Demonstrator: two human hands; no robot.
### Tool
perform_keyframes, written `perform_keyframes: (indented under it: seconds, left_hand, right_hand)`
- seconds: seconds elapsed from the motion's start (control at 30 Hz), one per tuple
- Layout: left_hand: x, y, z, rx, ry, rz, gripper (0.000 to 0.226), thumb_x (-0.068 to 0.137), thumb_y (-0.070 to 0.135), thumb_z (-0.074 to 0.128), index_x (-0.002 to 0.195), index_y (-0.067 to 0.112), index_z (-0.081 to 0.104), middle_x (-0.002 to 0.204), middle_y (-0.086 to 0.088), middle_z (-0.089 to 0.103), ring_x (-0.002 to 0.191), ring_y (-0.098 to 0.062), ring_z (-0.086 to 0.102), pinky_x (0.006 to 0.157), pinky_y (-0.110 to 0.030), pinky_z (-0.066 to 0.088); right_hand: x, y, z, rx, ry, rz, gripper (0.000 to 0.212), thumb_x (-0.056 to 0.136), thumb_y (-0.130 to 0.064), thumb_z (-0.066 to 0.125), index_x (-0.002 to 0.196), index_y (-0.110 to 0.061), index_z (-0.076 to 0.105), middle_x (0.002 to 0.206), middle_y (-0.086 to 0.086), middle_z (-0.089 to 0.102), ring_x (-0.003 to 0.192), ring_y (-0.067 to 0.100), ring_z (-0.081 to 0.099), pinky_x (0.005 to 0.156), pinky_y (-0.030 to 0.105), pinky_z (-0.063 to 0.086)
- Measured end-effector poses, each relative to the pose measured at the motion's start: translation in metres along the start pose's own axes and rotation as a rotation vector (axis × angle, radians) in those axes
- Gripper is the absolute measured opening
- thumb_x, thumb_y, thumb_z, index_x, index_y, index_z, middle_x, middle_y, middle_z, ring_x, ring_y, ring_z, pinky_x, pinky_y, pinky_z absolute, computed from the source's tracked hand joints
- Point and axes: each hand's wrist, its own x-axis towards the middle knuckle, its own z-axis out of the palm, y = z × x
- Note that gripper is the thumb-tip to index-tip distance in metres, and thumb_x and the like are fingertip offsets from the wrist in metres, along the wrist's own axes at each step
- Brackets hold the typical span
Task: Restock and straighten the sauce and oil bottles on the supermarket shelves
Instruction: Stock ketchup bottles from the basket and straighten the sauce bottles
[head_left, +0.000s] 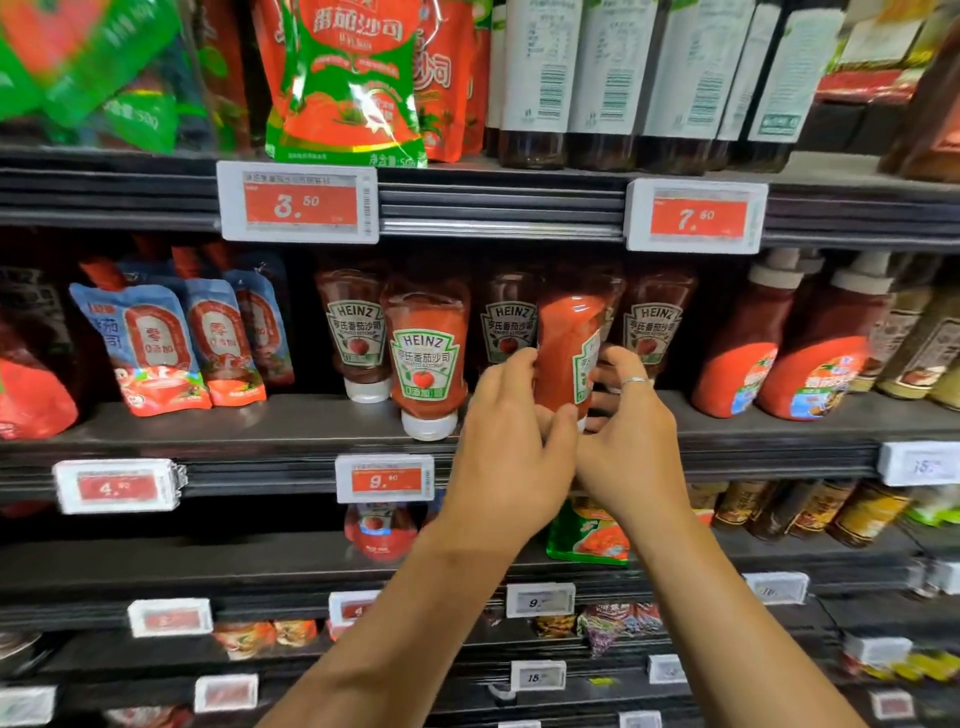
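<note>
On the middle shelf (291, 421) stand upside-down Heinz ketchup bottles. One red ketchup bottle (566, 343) at the front is turned so its label faces right. My left hand (506, 441) grips its left side and lower part. My right hand (631, 431), a ring on one finger, curls round its right side. To the left, another Heinz bottle (427, 358) stands at the shelf's front edge, label forward. More Heinz bottles (358, 332) stand in the row behind.
Blue and red sauce pouches (150, 348) lean at the left. Larger red squeeze bottles (810, 348) stand at the right. Above are green-red pouches (343, 78) and dark bottles (613, 83). Price tags (297, 201) line the shelf edges. Lower shelves hold jars and packets.
</note>
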Motion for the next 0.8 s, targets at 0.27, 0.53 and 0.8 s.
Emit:
perform_keyframes:
  seconds: [0.27,0.53,0.8]
  left_hand:
    - [-0.010,0.001,-0.007,-0.064,0.063,0.031,0.041,0.092,0.035,0.063,0.133,0.032,0.055,0.119,0.013,0.059,0.108,-0.002,0.060,0.087,-0.030,0.058]
    - [-0.009,-0.034,-0.056,0.106,0.461,-0.081,0.066,0.079,0.030,0.082,0.132,0.022,0.044,0.124,0.006,0.043,0.120,-0.018,0.046,0.096,-0.030,0.043]
    - [0.008,-0.060,-0.063,0.092,0.250,-0.176,0.063,0.078,0.044,0.082,0.128,0.029,0.046,0.121,0.006,0.059,0.110,-0.012,0.059,0.091,-0.033,0.055]
  right_hand:
    - [0.015,0.005,-0.013,-0.041,-0.223,0.005,0.046,0.075,-0.042,0.084,0.110,-0.043,0.055,0.106,-0.022,0.071,0.094,-0.003,0.069,0.076,0.023,0.059]
    - [0.023,0.005,-0.010,-0.037,-0.170,0.074,0.054,0.060,-0.054,0.081,0.102,-0.030,0.058,0.095,-0.006,0.075,0.085,0.006,0.071,0.078,0.028,0.060]
    - [0.035,0.028,-0.027,0.135,-0.279,0.074,0.040,0.083,0.010,0.069,0.107,-0.021,0.060,0.104,-0.018,0.075,0.099,0.001,0.071,0.083,0.013,0.053]
